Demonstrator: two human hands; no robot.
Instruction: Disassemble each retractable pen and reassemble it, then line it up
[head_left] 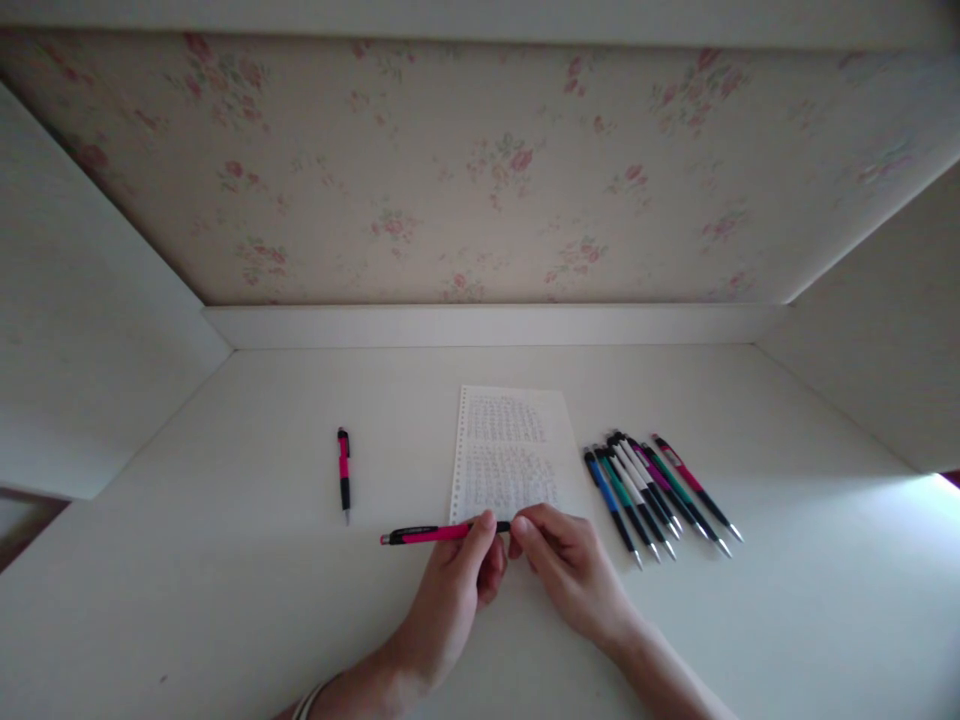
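Note:
A pink and black pen is held level above the lower part of a handwritten sheet of paper. My left hand is closed around its barrel, thumb on top. At the pen's tip end, my right hand pinches with thumb and fingertips, which hide the tip. To the right of the paper lies a group of several pens in blue, green, white, purple and pink, tips pointing toward me. Another pink and black pen rests alone to the left of the paper.
The white desk surface is bounded by a white panel on the left and another panel on the right. Behind it, a low white ledge runs below flowered wallpaper.

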